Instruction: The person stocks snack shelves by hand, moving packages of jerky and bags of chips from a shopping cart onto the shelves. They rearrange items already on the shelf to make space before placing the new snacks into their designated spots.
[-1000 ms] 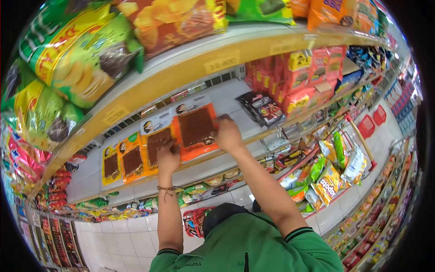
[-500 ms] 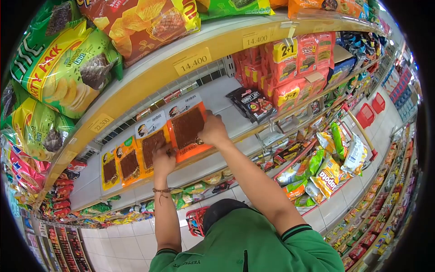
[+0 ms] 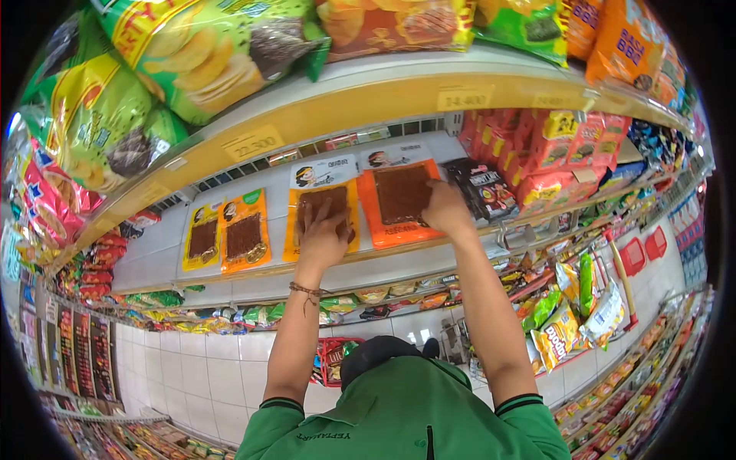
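My left hand (image 3: 325, 239) lies with fingers spread on the front of a yellow-orange seaweed snack packet (image 3: 325, 180). At the right edge of a larger orange seaweed snack packet (image 3: 399, 201), my right hand (image 3: 448, 211) grips with curled fingers; its far fingertips are hidden. Both packets lie face up, side by side on the shelf (image 3: 276, 280). Left of them are a small orange packet (image 3: 244, 234) and a small yellow packet (image 3: 202, 238). A black packet (image 3: 481, 190) lies close to the right of the orange one.
Pink multipacks (image 3: 563, 153) stand right of the black packet. The upper shelf edge (image 3: 330, 119) overhangs the packets, with large chip bags (image 3: 207, 54) above it. A cart of snack bags (image 3: 556, 337) stands at right, and a red basket (image 3: 331, 360) is on the floor.
Both larger packets have moved right along the shelf with my hands, widening the gap from the small packets and bringing the orange one beside the black packet. The view has turned left.
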Demonstrator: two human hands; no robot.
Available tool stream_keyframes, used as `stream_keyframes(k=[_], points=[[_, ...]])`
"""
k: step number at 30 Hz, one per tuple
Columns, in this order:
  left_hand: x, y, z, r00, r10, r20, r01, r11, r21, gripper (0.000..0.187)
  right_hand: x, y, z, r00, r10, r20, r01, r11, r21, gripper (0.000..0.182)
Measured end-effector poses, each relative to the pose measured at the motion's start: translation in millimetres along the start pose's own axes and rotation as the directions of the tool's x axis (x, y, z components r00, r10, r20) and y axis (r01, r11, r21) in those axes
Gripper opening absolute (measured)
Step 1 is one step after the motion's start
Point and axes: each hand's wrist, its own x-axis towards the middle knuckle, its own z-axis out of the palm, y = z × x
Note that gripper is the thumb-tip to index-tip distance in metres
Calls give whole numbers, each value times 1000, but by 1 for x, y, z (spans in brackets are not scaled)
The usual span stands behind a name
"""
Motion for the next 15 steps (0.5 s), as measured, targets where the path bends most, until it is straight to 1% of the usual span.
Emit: stream_keyframes(k=[2,3,5,6,7,9,10,11,13,14,15], points=[[-4,3,-11,991,-84,103,90,995,-53,35,-1,8,6,992,-43,-115,52,996,70,59],[-4,5,-12,990,-102,93,108,993,-53,35,0,12,7,992,-63,-110,70,996,63,59],[-2,11,-11,975,-148,166,151,989,-4,36,5,15,6,997,-49,-55,53,995,85,64],[-2,12,-11,968,-160,193,169,985,-31,45,5,13,4,996,-73,-42,76,994,81,63],[0,12,-12,967,-185,178,193,981,-30,45,7,12,5,994,-100,-36,103,992,74,63],[0,14,-15,967,-180,180,191,981,-44,46,9,13,11,988,-146,-51,152,977,153,63],[2,14,-10,970,-190,154,191,982,5,45,10,15,15,982,-181,-56,187,975,120,64],[3,16,-12,966,-215,147,216,976,8,45,10,16,16,978,-204,-43,208,971,117,64],[4,14,-22,964,-176,202,184,983,-21,45,8,14,17,981,-177,-75,180,983,37,67],[2,10,-21,959,-210,193,214,977,-5,45,9,17,16,977,-205,-63,208,976,55,68],[1,5,-17,975,-174,136,186,979,-79,45,10,21,14,971,-233,-53,236,969,74,69]])
